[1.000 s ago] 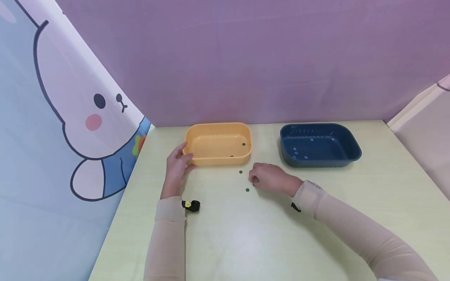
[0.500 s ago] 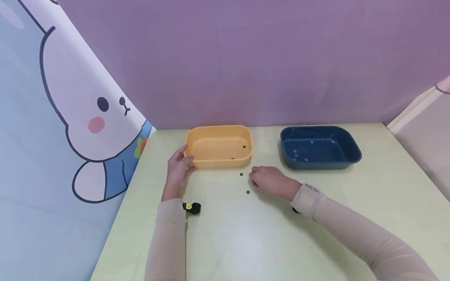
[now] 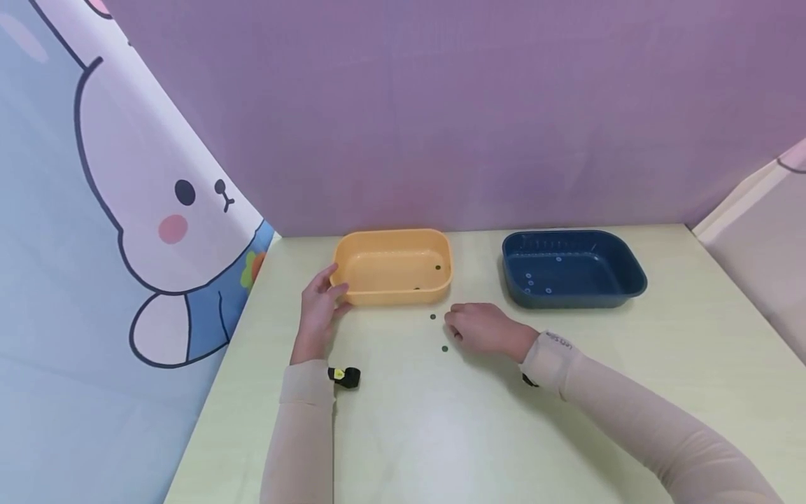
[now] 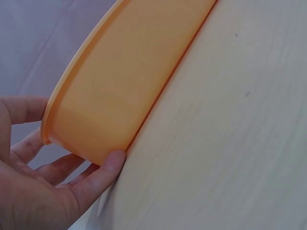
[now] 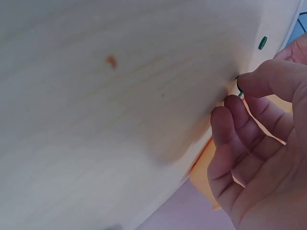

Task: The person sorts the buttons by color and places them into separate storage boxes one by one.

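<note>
My left hand (image 3: 320, 308) grips the near left corner of the orange-yellow basin (image 3: 393, 297). In the left wrist view its thumb (image 4: 103, 175) presses low on the outer wall (image 4: 110, 86), with the fingers spread round the corner. My right hand (image 3: 481, 329) is low over the table, right of two small dark green button-like discs, a farther one (image 3: 432, 316) and a nearer one (image 3: 444, 348). In the right wrist view, its thumb tip pinches a green disc (image 5: 240, 88), mostly hidden by the fingers; another disc (image 5: 263, 43) lies apart on the table.
Two dark discs, one of them this one (image 3: 438, 267), lie inside the orange-yellow basin. A dark blue basin (image 3: 573, 301) stands at the back right with several pale blue rings in it. A purple cloth (image 3: 441, 119) hangs behind the table (image 3: 403, 434).
A dark disc seen by my right fingertips a second ago no longer shows in the head view. My right hand has barely shifted; the left keeps its hold. The head view has tilted slightly up.
</note>
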Motion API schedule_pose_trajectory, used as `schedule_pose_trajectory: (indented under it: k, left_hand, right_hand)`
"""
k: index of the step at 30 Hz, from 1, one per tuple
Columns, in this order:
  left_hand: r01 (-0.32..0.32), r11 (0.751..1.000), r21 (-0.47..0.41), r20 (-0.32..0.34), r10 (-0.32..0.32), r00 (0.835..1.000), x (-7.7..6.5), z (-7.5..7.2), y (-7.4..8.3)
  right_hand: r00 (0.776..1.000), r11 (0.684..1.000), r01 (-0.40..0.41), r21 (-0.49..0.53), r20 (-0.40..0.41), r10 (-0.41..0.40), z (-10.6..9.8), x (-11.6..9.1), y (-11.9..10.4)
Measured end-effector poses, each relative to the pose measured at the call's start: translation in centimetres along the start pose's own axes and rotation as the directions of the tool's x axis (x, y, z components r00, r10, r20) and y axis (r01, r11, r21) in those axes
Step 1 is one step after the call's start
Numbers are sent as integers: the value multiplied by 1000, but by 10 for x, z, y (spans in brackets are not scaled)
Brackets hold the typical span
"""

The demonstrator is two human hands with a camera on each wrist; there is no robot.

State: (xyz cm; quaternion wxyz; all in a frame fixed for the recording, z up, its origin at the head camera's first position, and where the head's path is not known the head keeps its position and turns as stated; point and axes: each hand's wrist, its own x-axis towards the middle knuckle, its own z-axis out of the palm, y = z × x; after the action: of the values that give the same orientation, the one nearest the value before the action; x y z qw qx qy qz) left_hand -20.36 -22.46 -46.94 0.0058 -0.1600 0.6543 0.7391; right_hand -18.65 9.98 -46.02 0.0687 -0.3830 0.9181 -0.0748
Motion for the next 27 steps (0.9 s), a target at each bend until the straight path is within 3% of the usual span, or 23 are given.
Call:
schedule_pose_trajectory:
  k: [17, 27]
  left_hand:
    - [-8, 1000, -2, 2, 8, 1000, 4, 2, -4]
    - [2, 1000, -8, 1, -2, 1000, 4, 2, -3]
  right_hand:
    - [999, 992, -12, 127, 44, 7, -9, 6, -3]
    - [1000, 955, -18, 295, 11, 16, -28, 14, -6]
